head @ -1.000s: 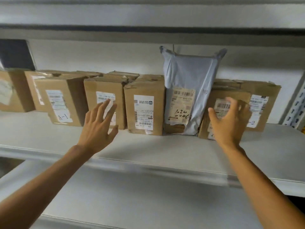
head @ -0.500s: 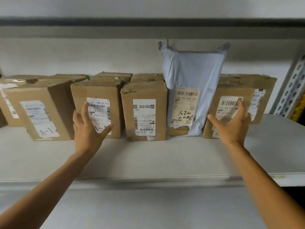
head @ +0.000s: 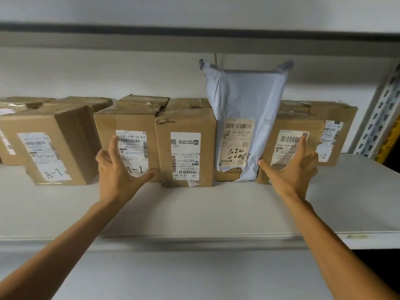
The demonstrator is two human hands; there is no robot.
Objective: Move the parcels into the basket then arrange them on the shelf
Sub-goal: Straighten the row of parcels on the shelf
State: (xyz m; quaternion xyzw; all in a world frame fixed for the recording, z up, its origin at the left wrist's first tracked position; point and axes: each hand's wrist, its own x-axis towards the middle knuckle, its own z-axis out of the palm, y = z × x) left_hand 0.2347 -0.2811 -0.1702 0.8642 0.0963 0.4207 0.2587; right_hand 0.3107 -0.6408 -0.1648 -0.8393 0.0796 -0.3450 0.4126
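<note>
Head | left hand point(head: 118, 169), right hand point(head: 292, 169) splayed open against creased cardboard boxes point(head: 127, 120) | crinkled grey polybag point(head: 244, 96)

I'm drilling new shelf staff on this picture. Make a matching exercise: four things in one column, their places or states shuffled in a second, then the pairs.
1 grey bag
2 left hand
3 right hand
4 leftmost A-1 box

a on the 15H-159 box
b tallest, between two boxes
c on the 100 J188 box
d turned askew

Pairs: 1-b, 2-c, 3-a, 4-d
</note>
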